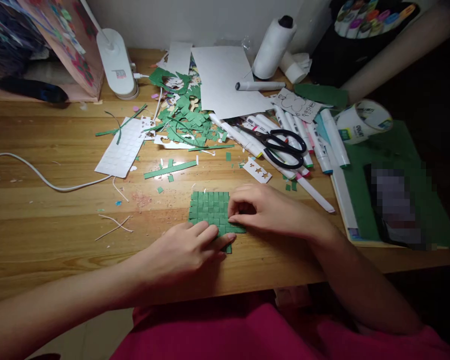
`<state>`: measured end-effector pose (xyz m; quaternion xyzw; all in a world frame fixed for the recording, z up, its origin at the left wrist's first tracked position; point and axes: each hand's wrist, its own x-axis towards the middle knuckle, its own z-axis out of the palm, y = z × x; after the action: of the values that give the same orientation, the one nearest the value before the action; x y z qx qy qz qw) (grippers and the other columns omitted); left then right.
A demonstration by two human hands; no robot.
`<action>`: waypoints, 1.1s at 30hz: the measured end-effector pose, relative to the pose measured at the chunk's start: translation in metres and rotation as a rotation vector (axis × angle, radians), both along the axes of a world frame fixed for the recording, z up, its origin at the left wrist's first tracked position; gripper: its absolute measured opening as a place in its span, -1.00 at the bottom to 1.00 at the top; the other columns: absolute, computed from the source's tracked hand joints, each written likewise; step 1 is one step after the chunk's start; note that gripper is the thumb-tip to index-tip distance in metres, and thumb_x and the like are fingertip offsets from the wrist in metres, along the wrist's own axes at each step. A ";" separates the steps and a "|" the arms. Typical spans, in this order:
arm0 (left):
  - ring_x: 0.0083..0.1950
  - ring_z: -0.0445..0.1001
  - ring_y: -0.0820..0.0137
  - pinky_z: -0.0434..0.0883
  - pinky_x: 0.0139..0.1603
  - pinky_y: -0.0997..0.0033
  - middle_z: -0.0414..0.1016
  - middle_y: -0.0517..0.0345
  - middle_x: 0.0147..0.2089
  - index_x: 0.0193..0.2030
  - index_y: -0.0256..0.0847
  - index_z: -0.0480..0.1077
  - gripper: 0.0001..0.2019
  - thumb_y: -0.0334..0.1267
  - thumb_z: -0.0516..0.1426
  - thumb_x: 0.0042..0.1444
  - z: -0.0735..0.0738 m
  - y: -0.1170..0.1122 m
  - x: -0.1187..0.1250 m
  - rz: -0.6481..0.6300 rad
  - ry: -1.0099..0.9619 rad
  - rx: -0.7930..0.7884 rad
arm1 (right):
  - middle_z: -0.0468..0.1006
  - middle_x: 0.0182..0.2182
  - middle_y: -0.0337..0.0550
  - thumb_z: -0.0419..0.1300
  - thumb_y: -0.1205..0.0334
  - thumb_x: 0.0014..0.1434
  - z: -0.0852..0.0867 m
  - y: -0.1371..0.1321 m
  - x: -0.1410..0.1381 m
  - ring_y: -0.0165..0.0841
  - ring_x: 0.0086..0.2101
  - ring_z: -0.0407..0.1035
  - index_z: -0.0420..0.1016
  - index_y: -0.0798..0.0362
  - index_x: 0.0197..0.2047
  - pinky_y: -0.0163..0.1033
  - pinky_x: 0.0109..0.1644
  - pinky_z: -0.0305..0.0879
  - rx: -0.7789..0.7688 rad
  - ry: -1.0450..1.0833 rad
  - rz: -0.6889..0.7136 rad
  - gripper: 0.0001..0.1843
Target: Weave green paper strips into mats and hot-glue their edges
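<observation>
A small mat woven from green paper strips (pixel 209 204) lies flat on the wooden table, close to its front edge. My left hand (pixel 189 245) is on the lower part of the mat, fingers bent and holding it down, with the index finger reaching to the right over the weave. At the mat's right edge, my right hand (pixel 260 210) is pinched, thumb and forefinger together on the paper. Just below those fingertips, a strip end (pixel 238 229) sticks out to the right. The bent fingers hide some of the mat's lower part.
Green paper scraps (pixel 187 115) are heaped at the back. Black-handled scissors (pixel 281 142) rest on several white markers (pixel 318 147), right of centre. A phone (pixel 393 205) lies on a green sheet at the right. A white cable (pixel 56 185) crosses the left side.
</observation>
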<state>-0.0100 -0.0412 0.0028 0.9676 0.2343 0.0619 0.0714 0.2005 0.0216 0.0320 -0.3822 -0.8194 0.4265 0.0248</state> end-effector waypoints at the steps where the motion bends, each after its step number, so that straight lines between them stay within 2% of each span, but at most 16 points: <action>1: -0.41 0.28 0.44 0.17 -0.53 0.42 0.28 0.18 -0.39 0.12 -0.26 0.24 -0.69 -0.23 -0.13 0.34 0.001 0.000 0.000 -0.002 0.002 0.008 | 0.54 -0.43 -0.23 0.14 0.44 0.06 0.001 0.000 0.000 -0.39 -0.36 0.37 0.45 0.06 -0.43 -0.31 -0.30 0.19 -0.007 -0.006 0.003 -0.88; 6: -0.40 0.29 0.42 0.21 -0.51 0.39 0.30 0.17 -0.38 0.15 -0.28 0.23 -0.67 -0.27 -0.13 0.33 0.003 -0.004 -0.001 -0.007 0.013 0.037 | 0.51 -0.45 -0.22 0.17 0.38 0.08 0.001 0.001 0.000 -0.38 -0.37 0.35 0.44 0.07 -0.43 -0.31 -0.33 0.17 -0.006 -0.024 0.005 -0.93; 9: -0.37 0.31 0.42 0.23 -0.50 0.38 0.35 0.12 -0.31 0.20 -0.41 0.19 -0.62 -0.36 -0.07 0.27 0.002 -0.014 -0.002 -0.004 0.044 0.079 | 0.49 -0.43 -0.21 0.19 0.31 0.10 -0.001 0.000 0.001 -0.38 -0.36 0.33 0.44 0.08 -0.41 -0.30 -0.33 0.16 -0.002 -0.020 0.025 -0.94; 11: -0.30 0.35 0.40 0.26 -0.47 0.37 0.39 0.03 -0.20 0.17 -0.50 0.22 -0.61 -0.39 -0.02 0.22 -0.001 -0.024 -0.002 -0.001 0.038 0.138 | 0.47 -0.43 -0.21 0.20 0.28 0.10 -0.002 0.000 0.001 -0.38 -0.37 0.31 0.42 0.08 -0.40 -0.30 -0.33 0.15 0.015 -0.024 0.035 -0.93; 15: -0.05 0.38 0.27 0.37 -0.16 0.30 0.37 -0.11 0.06 0.00 -0.48 0.38 -0.72 -0.37 0.05 0.19 -0.009 -0.042 0.001 0.058 -0.070 0.233 | 0.41 -0.44 -0.25 0.28 0.25 0.03 -0.002 -0.004 0.000 -0.40 -0.39 0.26 0.38 0.07 -0.39 -0.31 -0.35 0.10 0.071 -0.047 0.047 -0.86; 18: -0.04 0.42 0.24 0.39 -0.16 0.30 0.40 -0.14 0.07 0.03 -0.47 0.37 -0.69 -0.33 0.08 0.18 -0.012 -0.051 0.004 0.128 -0.084 0.276 | 0.38 -0.43 -0.27 0.30 0.28 -0.01 -0.001 -0.007 -0.001 -0.40 -0.38 0.22 0.34 0.05 -0.36 -0.32 -0.35 0.07 0.115 -0.035 0.072 -0.81; 21: -0.03 0.45 0.20 0.41 -0.18 0.32 0.43 -0.20 0.07 0.09 -0.53 0.32 -0.61 -0.29 0.09 0.19 -0.011 -0.056 0.007 0.136 -0.028 0.337 | 0.34 -0.42 -0.27 0.25 0.33 -0.01 -0.002 -0.009 -0.004 -0.40 -0.37 0.20 0.29 0.05 -0.37 -0.32 -0.34 0.05 0.174 -0.029 0.099 -0.83; 24: -0.03 0.47 0.18 0.42 -0.16 0.31 0.46 -0.23 0.03 0.06 -0.56 0.35 -0.60 -0.23 0.06 0.22 -0.010 -0.058 0.009 0.137 -0.025 0.394 | 0.31 -0.43 -0.27 0.22 0.32 -0.02 -0.005 -0.012 -0.007 -0.40 -0.38 0.16 0.24 0.04 -0.39 -0.31 -0.36 0.03 0.209 -0.050 0.146 -0.82; 33: -0.03 0.46 0.22 0.39 -0.11 0.32 0.44 -0.25 0.06 0.10 -0.55 0.31 -0.58 -0.24 0.07 0.20 -0.011 -0.060 0.007 0.139 -0.014 0.409 | 0.26 -0.47 -0.25 0.15 0.39 -0.03 -0.006 -0.017 -0.014 -0.39 -0.41 0.10 0.17 0.04 -0.45 -0.29 -0.39 -0.06 0.294 -0.101 0.183 -0.83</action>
<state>-0.0026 -0.1014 -0.0080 0.9430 0.2826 0.1195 -0.1291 0.1862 0.0045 0.0259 -0.3193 -0.9044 0.2830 0.0004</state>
